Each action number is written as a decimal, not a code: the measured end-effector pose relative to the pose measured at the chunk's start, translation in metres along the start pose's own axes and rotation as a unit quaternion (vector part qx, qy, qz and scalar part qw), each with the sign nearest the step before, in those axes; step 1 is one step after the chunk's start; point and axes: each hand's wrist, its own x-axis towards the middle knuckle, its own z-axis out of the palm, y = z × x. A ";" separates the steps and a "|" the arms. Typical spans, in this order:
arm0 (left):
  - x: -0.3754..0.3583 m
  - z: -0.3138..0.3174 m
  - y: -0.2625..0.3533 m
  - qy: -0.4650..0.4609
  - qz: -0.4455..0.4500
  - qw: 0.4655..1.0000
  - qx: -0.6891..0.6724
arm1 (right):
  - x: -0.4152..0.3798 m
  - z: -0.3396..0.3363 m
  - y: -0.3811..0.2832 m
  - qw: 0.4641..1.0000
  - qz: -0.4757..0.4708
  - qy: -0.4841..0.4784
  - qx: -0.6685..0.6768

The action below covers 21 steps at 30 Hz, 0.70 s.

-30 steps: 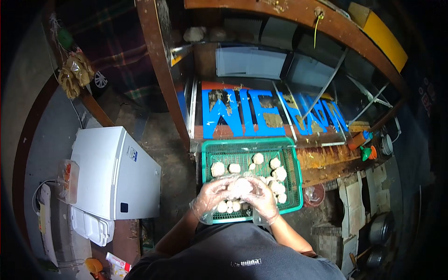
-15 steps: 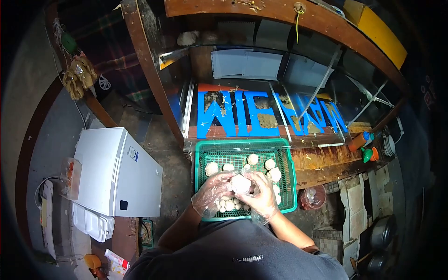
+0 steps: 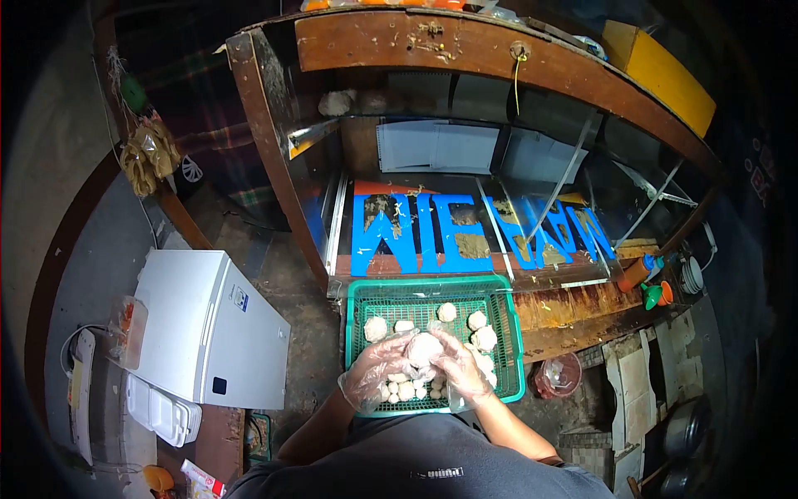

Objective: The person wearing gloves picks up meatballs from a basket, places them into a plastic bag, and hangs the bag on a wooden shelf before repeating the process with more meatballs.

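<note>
— Dough lump is sitting between both hands, right over the near half of the green basket. Which hand is carrying it?

— Going from the left: the left hand, in a loose clear plastic glove, is cupping the lump from its left and lower side, fingers curled up against it. So the lump is lying up and to the right of that palm, touching it.

— And the other one?

— The right hand, also gloved in clear plastic, is pressing in from the lump's right side, fingers bent over its near edge. From that palm the lump is lying up and to the left. Both hands are closing on it together; neither is visibly nearer, I would judge them equal.

— Does the lump have a long axis?

— It is looking roundish, with no clear long direction that I can make out under the plastic.

— What is lying beneath?

— Small pale pieces are lying on the basket mesh just under the hands, and bigger shaped balls are resting further back and to the right, apart from the fingers. Left of the basket, well apart, a white cabinet is standing on the floor.
</note>
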 end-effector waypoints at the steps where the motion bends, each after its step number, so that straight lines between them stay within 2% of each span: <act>1: 0.000 0.003 0.003 -0.002 0.004 1.000 0.003 | 0.002 -0.004 0.007 0.999 0.032 -0.003 -0.002; 2: -0.001 0.007 0.005 0.004 0.021 1.000 0.011 | 0.001 -0.005 0.012 0.997 0.063 0.002 0.032; 5: -0.002 0.002 0.000 0.014 0.036 0.999 0.014 | -0.002 0.008 -0.005 0.999 0.050 0.007 -0.009; 7: -0.002 0.001 0.001 0.031 0.052 0.996 0.067 | -0.003 0.013 -0.012 0.999 0.026 0.004 0.019; 9: -0.003 -0.005 -0.001 0.031 0.057 0.996 0.060 | -0.004 0.013 -0.017 0.998 0.067 -0.019 -0.009; 13: -0.005 -0.007 0.006 0.029 0.080 0.994 0.075 | 0.002 0.011 -0.021 0.993 0.016 0.002 -0.120; 15: -0.004 -0.004 0.010 0.033 0.087 0.993 0.070 | 0.005 0.009 -0.022 0.992 0.024 0.011 -0.127; 17: 0.002 -0.011 0.002 0.044 0.090 0.993 0.069 | 0.006 0.011 -0.032 0.978 -0.024 0.032 -0.203; 19: 0.005 -0.008 0.004 0.052 0.086 0.995 0.009 | 0.012 0.007 -0.022 0.981 -0.089 0.026 -0.168; 21: 0.004 -0.009 0.004 0.069 0.081 0.994 0.033 | 0.013 0.007 -0.019 0.979 -0.116 0.041 -0.163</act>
